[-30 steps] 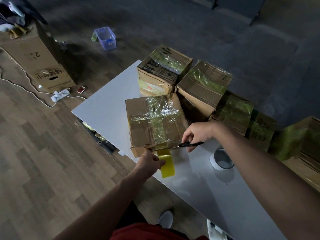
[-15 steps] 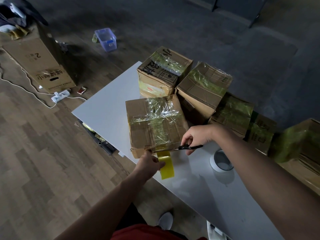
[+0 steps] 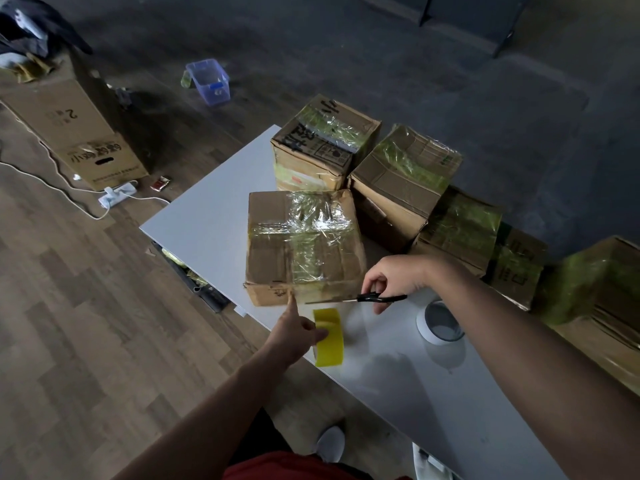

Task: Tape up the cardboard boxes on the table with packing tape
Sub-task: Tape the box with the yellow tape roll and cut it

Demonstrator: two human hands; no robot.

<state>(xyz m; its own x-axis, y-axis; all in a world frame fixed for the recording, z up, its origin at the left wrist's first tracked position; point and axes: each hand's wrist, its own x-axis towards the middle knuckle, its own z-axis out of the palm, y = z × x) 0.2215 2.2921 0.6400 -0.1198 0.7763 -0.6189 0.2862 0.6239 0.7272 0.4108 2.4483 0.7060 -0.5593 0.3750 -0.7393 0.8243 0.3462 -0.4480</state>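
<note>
Head view: near cardboard box [image 3: 301, 244] sits at the table [image 3: 207, 216] front edge, top cross-taped. Left grip [image 3: 294, 332] clamps the yellow tape roll [image 3: 330, 341], index finger out, tip touching the box's front face. Right grip [image 3: 394, 277] grasps black scissors [image 3: 367, 298], blades just beside that face. White tape roll [image 3: 440, 322] lies further right.

Tape roll [image 3: 329, 341] now free of the box [image 3: 304, 244]; the strip that joined them is gone. Roll sits lower, apart from box front. Left hand [image 3: 298, 332] has its index finger stretched up, tip on box's front face. Scissors [image 3: 367, 298] blades closed.
</note>
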